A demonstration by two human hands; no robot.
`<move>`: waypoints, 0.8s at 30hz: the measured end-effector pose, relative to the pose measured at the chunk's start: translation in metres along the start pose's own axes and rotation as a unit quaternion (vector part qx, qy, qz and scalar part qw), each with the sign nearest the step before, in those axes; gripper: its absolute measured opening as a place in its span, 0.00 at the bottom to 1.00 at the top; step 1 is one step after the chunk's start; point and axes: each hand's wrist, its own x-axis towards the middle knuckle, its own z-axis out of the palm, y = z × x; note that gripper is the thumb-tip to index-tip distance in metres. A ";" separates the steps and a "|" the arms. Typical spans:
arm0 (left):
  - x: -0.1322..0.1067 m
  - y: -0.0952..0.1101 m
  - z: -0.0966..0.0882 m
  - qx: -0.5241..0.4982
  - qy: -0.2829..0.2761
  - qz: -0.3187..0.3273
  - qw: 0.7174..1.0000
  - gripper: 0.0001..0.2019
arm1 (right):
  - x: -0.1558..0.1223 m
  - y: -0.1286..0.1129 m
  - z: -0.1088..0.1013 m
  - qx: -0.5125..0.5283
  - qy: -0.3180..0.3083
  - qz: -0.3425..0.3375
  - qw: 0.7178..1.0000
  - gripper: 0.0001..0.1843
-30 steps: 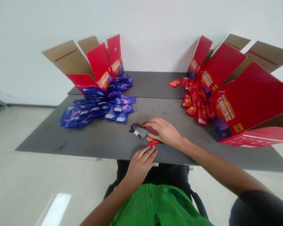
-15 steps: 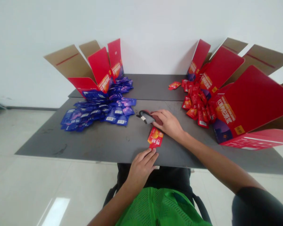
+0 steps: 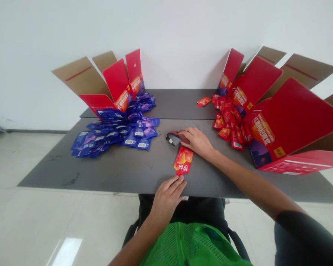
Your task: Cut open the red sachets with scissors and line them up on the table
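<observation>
Left hand (image 3: pixel 168 195) touches red sachet (image 3: pixel 183 161) — flat, orange print, white lettering.

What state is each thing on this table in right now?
Single red sachet: lying flat, left hand fingers touching its near end.
Grey-and-maroon object: partly covered by right hand, grip unclear.
Blue sachets: spilled loose from left carton, flaps open.
Red sachets: heaped loose by right cartons, flaps open.

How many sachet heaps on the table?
2. Blue heap at left by the open carton; red heap at right against the red cartons. A single red sachet lies apart by the left hand. Cartons may hide more.
</observation>
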 end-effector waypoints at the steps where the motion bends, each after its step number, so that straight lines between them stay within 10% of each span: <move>1: 0.000 0.000 0.000 -0.001 0.001 0.001 1.000 0.23 | -0.003 -0.008 -0.003 0.011 0.019 0.000 1.000 0.18; 7: -0.001 -0.001 0.002 -0.008 0.001 0.001 1.000 0.21 | -0.045 -0.066 0.008 0.099 -0.052 -0.111 0.988 0.17; 17: 0.000 -0.001 0.001 -0.015 0.004 -0.001 1.000 0.22 | 0.000 0.005 0.007 -0.011 -0.012 -0.018 1.000 0.18; 24: 0.000 -0.001 0.001 -0.010 0.005 0.003 1.000 0.22 | -0.027 -0.053 -0.003 0.071 0.010 -0.063 0.995 0.18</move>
